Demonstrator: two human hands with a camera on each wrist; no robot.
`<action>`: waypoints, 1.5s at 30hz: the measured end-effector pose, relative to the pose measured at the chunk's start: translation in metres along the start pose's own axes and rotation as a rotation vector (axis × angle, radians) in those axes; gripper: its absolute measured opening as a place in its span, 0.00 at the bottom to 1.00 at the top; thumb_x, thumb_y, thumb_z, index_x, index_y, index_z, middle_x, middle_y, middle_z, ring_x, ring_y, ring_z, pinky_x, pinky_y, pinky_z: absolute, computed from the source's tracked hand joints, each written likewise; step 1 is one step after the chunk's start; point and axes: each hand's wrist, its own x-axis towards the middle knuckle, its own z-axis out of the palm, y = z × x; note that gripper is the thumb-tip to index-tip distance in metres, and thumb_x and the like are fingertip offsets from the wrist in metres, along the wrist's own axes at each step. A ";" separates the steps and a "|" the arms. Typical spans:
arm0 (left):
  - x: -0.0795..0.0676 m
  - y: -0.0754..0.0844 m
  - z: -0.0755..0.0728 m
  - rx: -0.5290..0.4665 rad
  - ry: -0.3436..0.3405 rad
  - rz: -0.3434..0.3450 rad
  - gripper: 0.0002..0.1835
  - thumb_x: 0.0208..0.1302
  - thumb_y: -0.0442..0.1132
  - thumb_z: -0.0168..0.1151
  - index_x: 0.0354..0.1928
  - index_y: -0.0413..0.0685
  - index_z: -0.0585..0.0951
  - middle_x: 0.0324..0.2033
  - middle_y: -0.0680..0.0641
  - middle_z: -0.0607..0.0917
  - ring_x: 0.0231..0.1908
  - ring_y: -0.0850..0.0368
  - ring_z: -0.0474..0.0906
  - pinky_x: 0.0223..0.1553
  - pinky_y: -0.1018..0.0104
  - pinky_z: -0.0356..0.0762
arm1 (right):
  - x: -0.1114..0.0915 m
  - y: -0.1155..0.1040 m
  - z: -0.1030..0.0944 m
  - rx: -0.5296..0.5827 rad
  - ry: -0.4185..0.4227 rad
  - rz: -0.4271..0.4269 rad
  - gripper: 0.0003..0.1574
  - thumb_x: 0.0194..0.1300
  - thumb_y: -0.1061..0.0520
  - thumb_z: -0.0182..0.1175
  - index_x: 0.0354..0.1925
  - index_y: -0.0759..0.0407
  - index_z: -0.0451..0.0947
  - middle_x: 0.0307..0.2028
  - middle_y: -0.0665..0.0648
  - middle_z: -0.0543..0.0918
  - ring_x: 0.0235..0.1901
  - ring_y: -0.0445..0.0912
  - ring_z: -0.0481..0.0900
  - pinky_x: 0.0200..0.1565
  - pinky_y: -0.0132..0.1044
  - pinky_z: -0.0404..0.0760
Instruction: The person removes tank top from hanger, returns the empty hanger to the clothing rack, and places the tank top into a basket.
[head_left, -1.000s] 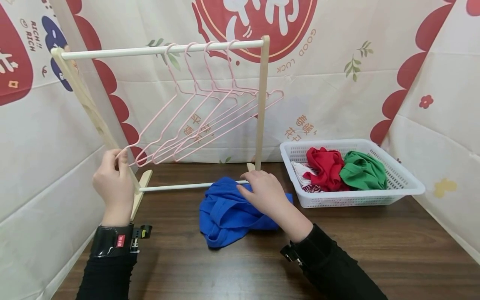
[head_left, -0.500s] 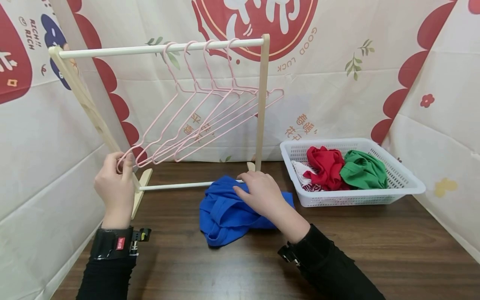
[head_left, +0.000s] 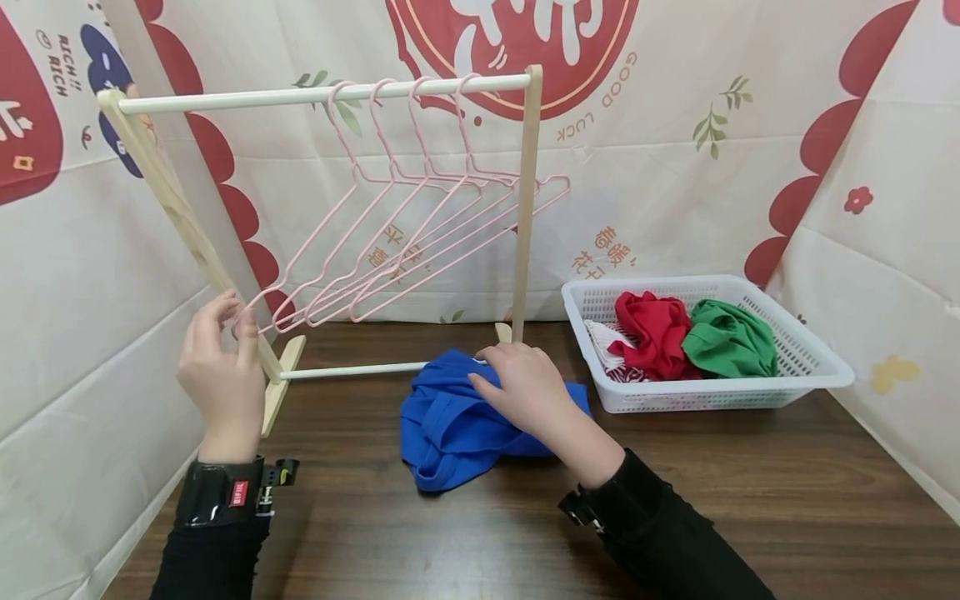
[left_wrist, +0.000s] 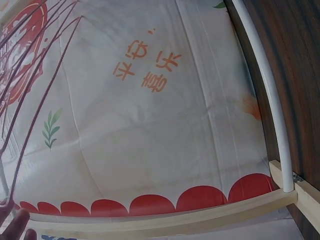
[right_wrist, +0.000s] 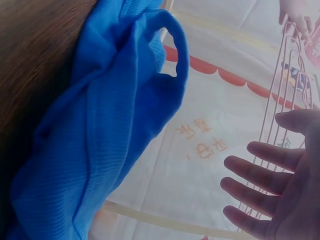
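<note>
Several pink clothes hangers [head_left: 408, 242] hang by their hooks from the white top rail of a small wooden rack [head_left: 529, 208]. My left hand [head_left: 221, 383] is at the lower left corner of the leftmost hanger, with that corner between thumb and fingers. In the left wrist view only fingertips [left_wrist: 17, 226] show, just under the hanger's end. Below the rack a crumpled blue garment [head_left: 457, 429] lies on the table. Over its right part is my right hand [head_left: 525, 387]; the right wrist view shows its fingers extended, apart from the cloth, holding nothing.
A white perforated basket [head_left: 813, 367] stands on the brown table [head_left: 420, 542] at the right, holding a red garment [head_left: 652, 337], a green garment [head_left: 731, 340] and white-and-red cloth. The rack's lower rail [head_left: 352, 371] runs behind the blue garment. Printed fabric walls surround the table.
My left hand has shifted slightly left, its thumb and fingers a little farther apart around the hanger's end. The right hand and the blue garment have hardly moved.
</note>
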 end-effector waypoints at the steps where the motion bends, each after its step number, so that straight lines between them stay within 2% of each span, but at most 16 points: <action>1: 0.000 0.000 0.000 -0.005 0.008 0.012 0.17 0.68 0.44 0.60 0.47 0.36 0.82 0.48 0.46 0.85 0.50 0.47 0.79 0.49 0.57 0.70 | 0.000 0.001 0.000 -0.004 -0.001 -0.001 0.21 0.69 0.43 0.57 0.53 0.53 0.81 0.49 0.54 0.83 0.52 0.52 0.78 0.53 0.50 0.74; 4: 0.001 0.003 0.001 -0.025 0.049 0.058 0.19 0.67 0.46 0.60 0.46 0.34 0.81 0.54 0.48 0.83 0.56 0.46 0.77 0.59 0.53 0.67 | -0.002 0.003 0.001 -0.021 -0.007 -0.005 0.22 0.69 0.43 0.57 0.53 0.53 0.80 0.49 0.54 0.83 0.52 0.52 0.78 0.53 0.50 0.74; 8: 0.003 0.012 0.004 -0.052 0.120 0.129 0.28 0.67 0.57 0.56 0.41 0.33 0.81 0.52 0.45 0.83 0.56 0.44 0.76 0.62 0.54 0.63 | -0.004 0.006 0.001 -0.049 -0.028 -0.004 0.23 0.69 0.42 0.58 0.54 0.54 0.80 0.49 0.55 0.83 0.51 0.52 0.78 0.52 0.50 0.75; 13: 0.004 0.025 0.005 -0.031 0.156 0.190 0.34 0.66 0.64 0.53 0.38 0.35 0.82 0.45 0.38 0.83 0.49 0.38 0.75 0.55 0.48 0.65 | -0.007 0.009 0.005 -0.081 -0.061 -0.016 0.25 0.68 0.41 0.58 0.55 0.54 0.80 0.48 0.56 0.83 0.49 0.52 0.79 0.51 0.50 0.76; 17: 0.002 0.029 0.005 -0.013 0.143 0.235 0.30 0.67 0.61 0.54 0.37 0.36 0.82 0.38 0.35 0.79 0.40 0.34 0.72 0.45 0.43 0.63 | -0.010 0.012 0.009 -0.089 -0.062 -0.047 0.25 0.67 0.42 0.59 0.54 0.56 0.80 0.47 0.56 0.83 0.48 0.52 0.79 0.49 0.50 0.76; 21: -0.003 0.035 0.006 -0.009 0.120 0.295 0.27 0.69 0.58 0.55 0.35 0.36 0.81 0.37 0.34 0.78 0.35 0.33 0.70 0.38 0.42 0.61 | -0.013 0.014 0.014 -0.086 -0.082 -0.061 0.26 0.67 0.42 0.60 0.55 0.56 0.80 0.50 0.56 0.82 0.51 0.52 0.78 0.51 0.52 0.75; 27: -0.016 0.042 0.010 -0.008 0.040 0.393 0.25 0.70 0.55 0.55 0.33 0.37 0.81 0.35 0.35 0.78 0.30 0.35 0.71 0.31 0.43 0.63 | -0.016 0.016 0.022 -0.109 -0.112 -0.086 0.27 0.67 0.40 0.59 0.56 0.55 0.79 0.51 0.56 0.80 0.53 0.52 0.76 0.53 0.50 0.74; 35: -0.030 0.042 0.015 -0.004 -0.121 0.526 0.17 0.67 0.43 0.53 0.30 0.36 0.81 0.29 0.39 0.81 0.27 0.40 0.78 0.23 0.48 0.73 | -0.019 0.018 0.029 -0.110 -0.185 -0.112 0.32 0.67 0.39 0.59 0.62 0.53 0.75 0.58 0.57 0.76 0.61 0.52 0.69 0.59 0.53 0.68; 40: -0.038 0.041 0.020 0.045 -0.275 0.604 0.15 0.66 0.42 0.52 0.31 0.39 0.82 0.28 0.42 0.81 0.24 0.44 0.78 0.18 0.52 0.73 | -0.019 0.020 0.036 -0.113 -0.237 -0.110 0.35 0.67 0.37 0.58 0.66 0.51 0.71 0.64 0.58 0.72 0.66 0.55 0.64 0.63 0.56 0.63; 45: -0.047 0.037 0.027 0.111 -0.439 0.582 0.15 0.67 0.45 0.52 0.32 0.41 0.82 0.28 0.44 0.82 0.23 0.48 0.79 0.19 0.56 0.73 | -0.019 0.024 0.045 -0.130 -0.305 -0.119 0.40 0.66 0.33 0.56 0.70 0.47 0.66 0.68 0.58 0.66 0.69 0.58 0.58 0.65 0.61 0.57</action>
